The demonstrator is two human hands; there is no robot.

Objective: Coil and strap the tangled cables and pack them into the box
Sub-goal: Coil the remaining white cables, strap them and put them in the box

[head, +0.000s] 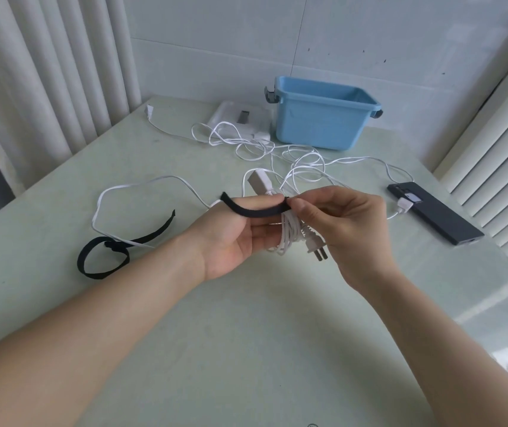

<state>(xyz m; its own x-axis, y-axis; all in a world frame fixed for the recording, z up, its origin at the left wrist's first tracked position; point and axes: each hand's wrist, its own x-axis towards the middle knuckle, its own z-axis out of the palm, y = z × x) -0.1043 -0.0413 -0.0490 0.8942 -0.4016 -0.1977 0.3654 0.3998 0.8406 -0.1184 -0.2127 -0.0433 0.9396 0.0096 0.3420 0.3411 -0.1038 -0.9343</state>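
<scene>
My left hand [231, 238] grips a coiled white cable [289, 234] whose two-pin plug [316, 246] hangs below the coil. A black strap [256, 209] lies across my left fingers; my right hand [342, 220] pinches its right end above the coil. Another black strap [104, 254], looped, lies on the table to the left. Loose white cables [277, 152] sprawl across the table's middle. The open blue box [320, 115] stands at the back.
A dark phone [434, 217] lies at the right with a white connector [403, 206] plugged into it. The box's clear lid [237, 118] lies left of the blue box. A white adapter block [259, 181] sits just behind my hands. Curtains hang on both sides.
</scene>
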